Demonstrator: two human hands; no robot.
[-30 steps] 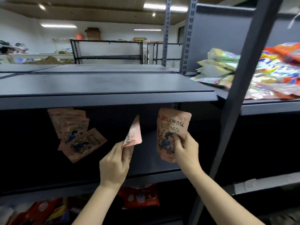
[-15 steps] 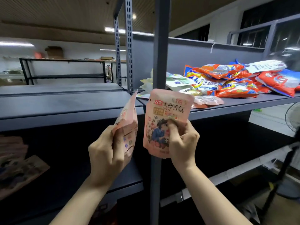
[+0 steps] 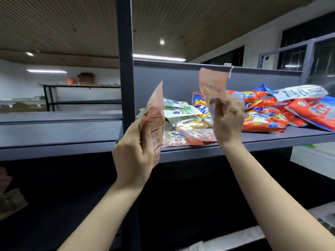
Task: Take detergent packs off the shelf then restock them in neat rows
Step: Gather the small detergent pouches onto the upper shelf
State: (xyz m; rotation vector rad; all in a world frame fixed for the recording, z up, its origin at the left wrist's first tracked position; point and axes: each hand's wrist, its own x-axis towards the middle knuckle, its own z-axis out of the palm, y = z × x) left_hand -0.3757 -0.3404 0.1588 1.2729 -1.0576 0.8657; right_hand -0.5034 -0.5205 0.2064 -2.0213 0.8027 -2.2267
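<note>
My left hand (image 3: pixel 135 156) grips a pink detergent pack (image 3: pixel 155 113) edge-on, in front of the grey upright post. My right hand (image 3: pixel 227 120) pinches a second pink pack (image 3: pixel 213 86) by its lower part and holds it upright over the right-hand shelf (image 3: pixel 253 144). On that shelf lies a loose heap: pink packs (image 3: pixel 192 135) at the front, pale green packs (image 3: pixel 181 113) behind them, orange and blue packs (image 3: pixel 262 113) to the right. More pink packs (image 3: pixel 10 201) lie on the dark lower shelf at far left, partly cut off.
A grey upright post (image 3: pixel 124 60) stands between the bare left shelf (image 3: pixel 58 134) and the right one. A grey back panel (image 3: pixel 253 78) closes the right shelf. Beneath it the bay is dark. A black rack (image 3: pixel 81 98) stands far back.
The view has swung right from the left bay to the heaped shelf. Both hands have risen, each with its pink pack, and the right one now holds its pack over that shelf.
</note>
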